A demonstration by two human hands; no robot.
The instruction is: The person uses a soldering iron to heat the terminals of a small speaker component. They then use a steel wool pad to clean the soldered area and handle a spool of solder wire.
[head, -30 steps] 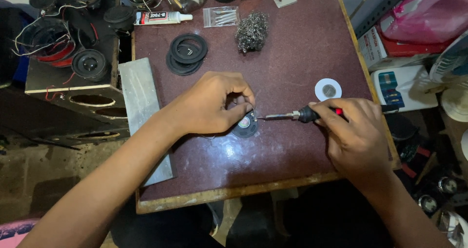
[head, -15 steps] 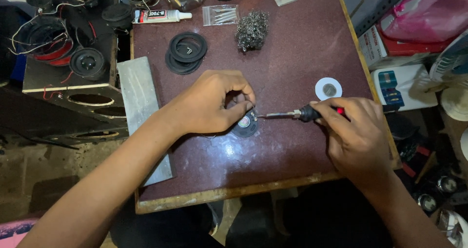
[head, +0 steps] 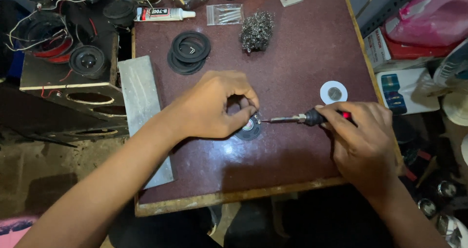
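Little has moved: left hand (head: 222, 104) still pinches at the small round speaker (head: 248, 129) on the maroon table (head: 302, 58), right hand (head: 363, 140) still grips the soldering iron (head: 297, 118), tip touching it. Fingers sit close; a slip could burn them.

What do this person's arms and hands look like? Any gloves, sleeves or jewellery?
Both arms are bare up to the frame's edge: no sleeves show. The left hand and right hand wear no gloves, and no rings, watch or bracelets are visible.
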